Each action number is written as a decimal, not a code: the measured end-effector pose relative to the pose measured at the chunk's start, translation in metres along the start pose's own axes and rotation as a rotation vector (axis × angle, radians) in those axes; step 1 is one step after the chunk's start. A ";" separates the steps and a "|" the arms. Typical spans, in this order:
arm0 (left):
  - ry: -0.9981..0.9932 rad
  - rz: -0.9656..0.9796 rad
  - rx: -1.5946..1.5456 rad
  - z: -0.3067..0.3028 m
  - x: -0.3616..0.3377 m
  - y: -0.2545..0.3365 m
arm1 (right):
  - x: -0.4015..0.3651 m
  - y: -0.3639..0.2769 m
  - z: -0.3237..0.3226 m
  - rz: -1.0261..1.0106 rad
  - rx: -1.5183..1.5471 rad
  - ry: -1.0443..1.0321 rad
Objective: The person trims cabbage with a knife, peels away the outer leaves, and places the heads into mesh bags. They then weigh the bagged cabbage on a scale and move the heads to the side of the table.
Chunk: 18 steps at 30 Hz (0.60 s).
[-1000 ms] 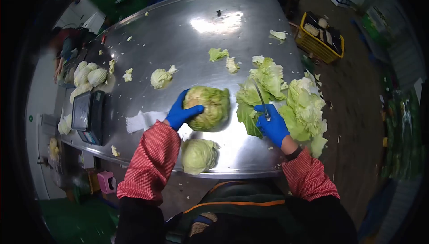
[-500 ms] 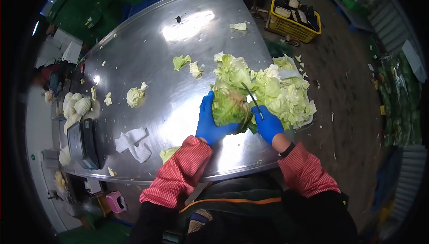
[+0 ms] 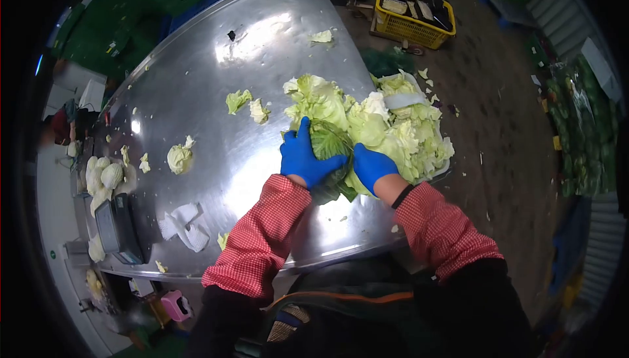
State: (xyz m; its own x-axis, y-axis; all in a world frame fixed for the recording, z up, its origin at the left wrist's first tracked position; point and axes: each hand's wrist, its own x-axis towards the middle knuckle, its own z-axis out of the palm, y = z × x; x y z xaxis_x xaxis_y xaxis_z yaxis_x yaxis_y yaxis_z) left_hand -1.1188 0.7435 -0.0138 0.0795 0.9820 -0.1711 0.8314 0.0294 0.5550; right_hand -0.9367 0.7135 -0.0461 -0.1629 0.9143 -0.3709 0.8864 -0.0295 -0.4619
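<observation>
A green cabbage head (image 3: 327, 140) with dark outer leaves rests just above the steel table, tilted between my hands. My left hand (image 3: 306, 158), in a blue glove, grips its left side with thumb and fingers spread around it. My right hand (image 3: 374, 166), also blue-gloved, is closed in a fist against the cabbage's right side. The knife it held a moment ago is hidden now behind the hand and leaves. Loose pale leaves (image 3: 318, 99) lie just beyond the cabbage. To the right, a white tray (image 3: 449, 150) is heaped with leaves.
Several leaf scraps lie on the steel table (image 3: 177, 89). A small cabbage heart (image 3: 179, 159), a white cloth (image 3: 185, 225) and a dark scale-like box (image 3: 118, 227) are on the left. A yellow crate (image 3: 416, 30) stands on the floor beyond the table's right edge.
The cabbage has turned, so its browned cut end no longer shows and green leaves face up. The knife blade has gone out of sight. The whole view has shifted slightly.
</observation>
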 end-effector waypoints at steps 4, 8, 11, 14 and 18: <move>0.061 0.130 0.097 0.004 -0.003 0.001 | -0.006 0.001 -0.008 0.036 -0.019 -0.042; 0.067 0.241 0.037 0.006 -0.009 -0.004 | 0.029 0.022 0.020 -0.057 -0.039 -0.037; 0.018 0.325 -0.195 -0.008 -0.025 -0.036 | 0.010 0.007 -0.018 0.162 0.256 -0.273; 0.041 0.400 -0.296 -0.014 -0.042 -0.056 | -0.001 0.002 -0.032 0.225 0.448 -0.406; 0.156 -0.263 -0.676 -0.002 -0.057 -0.070 | -0.020 -0.029 -0.029 -0.010 0.231 -0.331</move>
State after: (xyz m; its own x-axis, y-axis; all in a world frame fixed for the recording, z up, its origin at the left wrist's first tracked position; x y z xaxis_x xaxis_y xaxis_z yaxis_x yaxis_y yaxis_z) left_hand -1.1831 0.6862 -0.0416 -0.1965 0.9402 -0.2782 0.2881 0.3266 0.9002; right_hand -0.9471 0.7080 -0.0023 -0.3350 0.7367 -0.5874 0.7696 -0.1457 -0.6217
